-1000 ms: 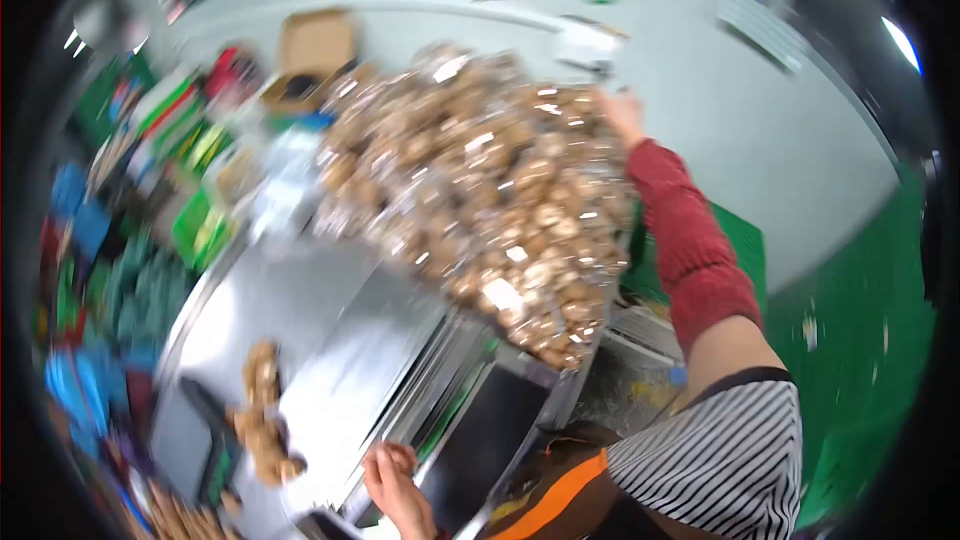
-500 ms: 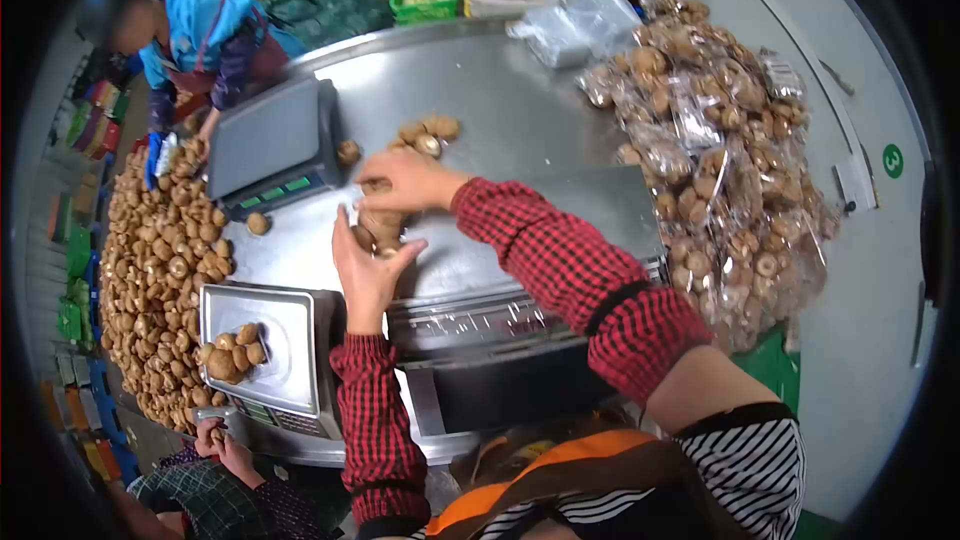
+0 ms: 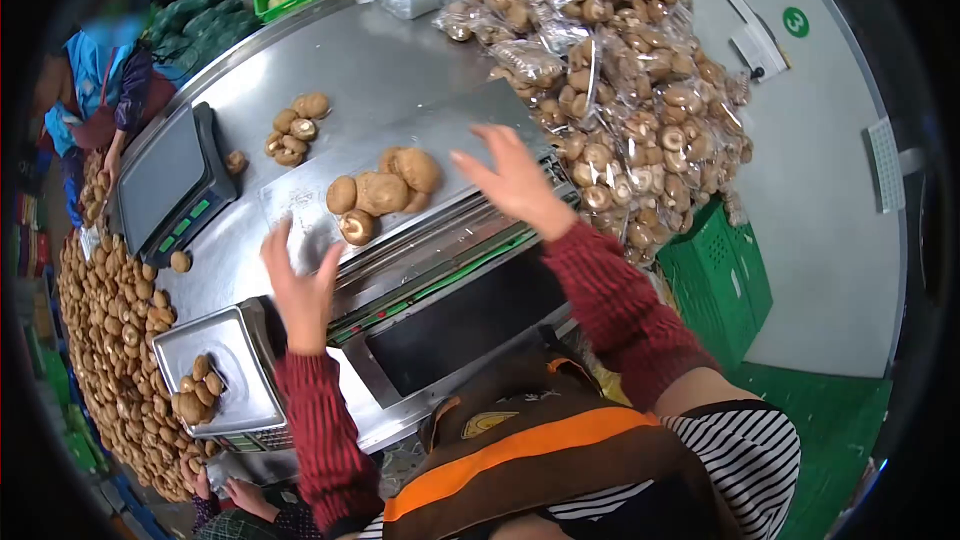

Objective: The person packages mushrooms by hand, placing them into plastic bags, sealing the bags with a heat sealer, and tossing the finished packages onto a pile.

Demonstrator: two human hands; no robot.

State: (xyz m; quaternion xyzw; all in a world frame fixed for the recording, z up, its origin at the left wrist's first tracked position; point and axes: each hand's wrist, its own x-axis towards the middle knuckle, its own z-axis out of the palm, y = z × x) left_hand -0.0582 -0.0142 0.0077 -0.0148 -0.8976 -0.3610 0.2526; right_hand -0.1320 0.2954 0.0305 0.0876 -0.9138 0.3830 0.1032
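Observation:
A cluster of brown shiitake mushrooms lies on the flat metal plate in front of me. My left hand is just left of the cluster, its fingers spread and nothing in them. On the other side, my right hand hovers over the plate's right part, also empty with fingers apart. Neither hand appears to touch the mushrooms. Farther back on the steel table sits a smaller group of mushrooms.
Bagged mushrooms are heaped at right above a green crate. At left are a dark scale, a scale with mushrooms on its tray, and a loose mushroom pile. A person in blue reaches in; another person's hands show below.
My hands have drawn apart and off the mushrooms, which now lie uncovered on the plate. The view has swung right, showing more of the bagged heap and crate.

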